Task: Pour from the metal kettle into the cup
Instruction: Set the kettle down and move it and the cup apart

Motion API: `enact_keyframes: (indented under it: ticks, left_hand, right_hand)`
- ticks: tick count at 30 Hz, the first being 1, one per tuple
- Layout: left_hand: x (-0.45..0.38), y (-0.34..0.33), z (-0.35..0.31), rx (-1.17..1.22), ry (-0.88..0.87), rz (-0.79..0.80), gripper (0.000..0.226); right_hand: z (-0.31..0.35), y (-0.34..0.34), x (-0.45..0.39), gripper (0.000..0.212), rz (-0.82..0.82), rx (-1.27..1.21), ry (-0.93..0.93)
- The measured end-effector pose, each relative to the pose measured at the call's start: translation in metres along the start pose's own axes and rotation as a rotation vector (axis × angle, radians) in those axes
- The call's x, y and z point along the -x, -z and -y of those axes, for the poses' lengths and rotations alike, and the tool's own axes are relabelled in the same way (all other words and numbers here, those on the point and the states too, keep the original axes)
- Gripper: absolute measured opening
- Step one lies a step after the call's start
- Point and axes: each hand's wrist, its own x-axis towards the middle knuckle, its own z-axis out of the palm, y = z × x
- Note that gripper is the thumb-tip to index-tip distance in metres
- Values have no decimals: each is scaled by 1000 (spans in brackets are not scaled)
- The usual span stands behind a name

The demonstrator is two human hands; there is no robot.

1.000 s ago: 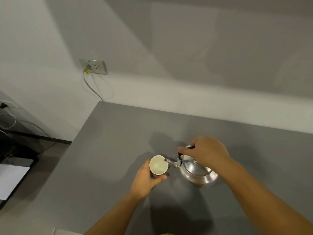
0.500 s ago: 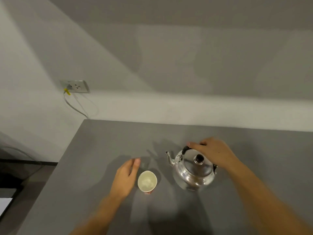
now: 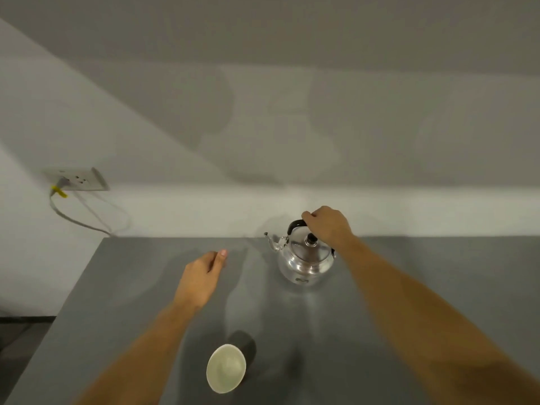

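The shiny metal kettle (image 3: pixel 304 261) stands upright on the grey table (image 3: pixel 380 331) near its far edge, spout pointing left. My right hand (image 3: pixel 328 226) is wrapped around its black handle above the lid. The cup (image 3: pixel 226 372), pale inside, stands alone near the table's front, with a dark shadow behind it. My left hand (image 3: pixel 203 277) hovers palm-down over the table, left of the kettle and well beyond the cup, fingers loosely curled and holding nothing.
A wall socket (image 3: pixel 77 179) with a grey cable and yellow tag sits on the wall at far left. The table's left edge (image 3: pixel 79 287) drops to a dark floor. The pale wall rises right behind the kettle.
The kettle went from tilted over the cup to upright on the table. My left hand let go of the cup and moved away from it. The view has tilted upward.
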Motion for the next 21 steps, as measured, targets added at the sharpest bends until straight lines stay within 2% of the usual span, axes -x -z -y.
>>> enact_keyframes:
  ticks: [13, 21]
  left_hand:
    - [-14, -9, -14, -49, -18, 44, 51]
    - [-8, -7, -22, -78, -18, 48, 44]
  right_hand:
    - [2, -23, -39, 42, 9, -5, -13]
    - [0, -27, -34, 51, 22, 24, 54]
